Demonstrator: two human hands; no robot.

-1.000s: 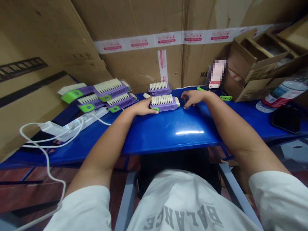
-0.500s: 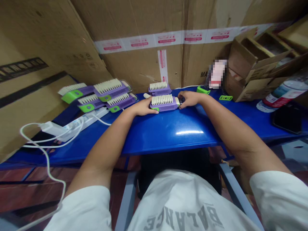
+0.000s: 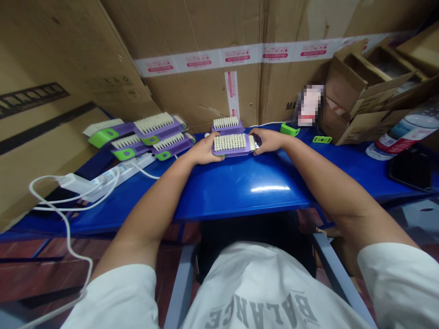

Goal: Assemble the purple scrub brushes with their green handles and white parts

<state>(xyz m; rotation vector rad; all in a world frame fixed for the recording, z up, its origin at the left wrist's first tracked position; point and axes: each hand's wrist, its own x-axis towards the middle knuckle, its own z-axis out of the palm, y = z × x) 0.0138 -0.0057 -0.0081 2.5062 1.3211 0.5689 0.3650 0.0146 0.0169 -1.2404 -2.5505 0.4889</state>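
Observation:
A purple brush [image 3: 232, 145] with cream bristles sits bristles-up at the middle of the blue table [image 3: 247, 185]. My left hand [image 3: 203, 151] grips its left end, fingers curled round it. At the brush's right end my right hand [image 3: 266, 140] is closed, fingers pressed against the end by a small dark part. A second purple brush [image 3: 226, 124] lies just behind, against the cardboard.
Several purple and green brushes [image 3: 147, 135] are piled at the left. A white power strip [image 3: 113, 173] with cables lies beside them. Green clips [image 3: 290, 130] [image 3: 321, 139], open cardboard boxes [image 3: 366, 87], a plastic bottle [image 3: 401, 132] and a dark phone [image 3: 409, 170] sit at the right.
My right hand moved left from the table to the brush's right end. The brush has tipped and lifted slightly toward the back between both hands.

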